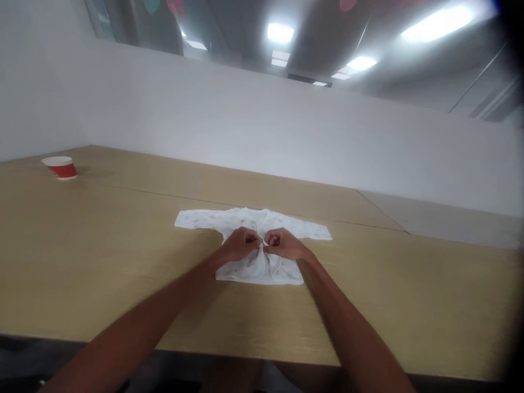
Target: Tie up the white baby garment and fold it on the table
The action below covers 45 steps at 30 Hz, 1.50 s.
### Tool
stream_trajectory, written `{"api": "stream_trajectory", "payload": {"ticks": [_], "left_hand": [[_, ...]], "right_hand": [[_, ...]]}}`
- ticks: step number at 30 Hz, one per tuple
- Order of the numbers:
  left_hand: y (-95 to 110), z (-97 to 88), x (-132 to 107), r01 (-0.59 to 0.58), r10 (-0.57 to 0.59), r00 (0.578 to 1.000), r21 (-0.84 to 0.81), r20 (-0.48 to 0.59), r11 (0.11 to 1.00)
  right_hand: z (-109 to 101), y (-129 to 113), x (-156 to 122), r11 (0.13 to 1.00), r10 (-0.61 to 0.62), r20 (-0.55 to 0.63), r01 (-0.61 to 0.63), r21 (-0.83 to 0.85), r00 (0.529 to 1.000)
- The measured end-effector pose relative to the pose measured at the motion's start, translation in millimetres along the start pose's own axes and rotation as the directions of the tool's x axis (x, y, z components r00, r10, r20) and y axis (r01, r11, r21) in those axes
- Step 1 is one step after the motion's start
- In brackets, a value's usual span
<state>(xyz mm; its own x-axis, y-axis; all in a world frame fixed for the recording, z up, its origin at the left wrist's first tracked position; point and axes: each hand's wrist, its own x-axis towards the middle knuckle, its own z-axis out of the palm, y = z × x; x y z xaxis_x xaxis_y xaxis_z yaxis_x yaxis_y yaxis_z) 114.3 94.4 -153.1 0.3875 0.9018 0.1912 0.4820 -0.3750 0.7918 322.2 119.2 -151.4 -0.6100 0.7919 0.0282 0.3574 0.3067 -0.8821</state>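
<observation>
I can't read any text, brand, number or sign from here; the side of the red-banded paper cup (63, 171) is too small and blurred.

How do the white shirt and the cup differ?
The shirt lies spread out; the cup stands upright. The shirt has a faint print, the cup a red band. The left hand and right hand pinch the shirt; neither touches the cup. Shirt and cup both rest on the table.

Tabletop (409, 295) right of the shirt (250, 269) gives passage; a cup (64, 169) blocks far left.
</observation>
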Motion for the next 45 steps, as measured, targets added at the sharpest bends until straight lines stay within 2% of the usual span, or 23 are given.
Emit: {"api": "stream_trajectory", "payload": {"ticks": [4,9,11,18,22,26,28,34,38,45], "left_hand": [[-2,-2.4,1,0.031,-0.03,0.999,-0.081,0.023,0.996],[-1,-0.9,0,0.068,-0.069,0.998,-0.157,-0.005,0.985],[-2,-1.0,0,0.075,-0.076,0.997,-0.182,0.0,0.98],[-6,-1.1,-3,0.105,-0.108,0.994,-0.211,0.0,0.972],[-10,0.5,-4,0.082,-0.08,0.997,-0.195,0.016,0.977],[-10,2.5,-3,0.067,-0.069,0.998,-0.137,-0.008,0.988],[-10,3.6,-3,0.06,-0.062,0.998,-0.131,-0.015,0.99],[-9,4.0,-5,-0.009,0.008,1.0,-0.058,-0.024,0.998],[-8,2.8,-6,-0.051,0.052,0.999,-0.07,0.009,0.996],[-12,6.6,-7,-0.079,0.076,0.996,-0.096,-0.04,0.992]], "right_hand": [[4,-2,0,0.999,0.002,-0.032,0.0,0.046,0.999],[3,-5,0,0.997,0.05,0.031,-0.052,0.063,0.998],[2,-5,0,0.995,0.053,0.022,-0.054,0.083,0.998],[9,1,4,0.971,0.08,0.027,-0.084,0.222,0.996],[17,-1,5,0.981,0.101,-0.026,-0.095,0.167,0.995],[22,-4,5,0.991,0.059,-0.079,-0.049,0.123,0.995],[21,-5,5,0.991,0.056,-0.061,-0.048,0.127,0.997],[8,-4,4,0.96,0.156,0.077,-0.169,0.222,0.985],[8,-3,4,0.969,0.119,0.071,-0.132,0.21,0.99],[9,1,4,0.978,0.09,0.045,-0.097,0.187,0.995]]}}
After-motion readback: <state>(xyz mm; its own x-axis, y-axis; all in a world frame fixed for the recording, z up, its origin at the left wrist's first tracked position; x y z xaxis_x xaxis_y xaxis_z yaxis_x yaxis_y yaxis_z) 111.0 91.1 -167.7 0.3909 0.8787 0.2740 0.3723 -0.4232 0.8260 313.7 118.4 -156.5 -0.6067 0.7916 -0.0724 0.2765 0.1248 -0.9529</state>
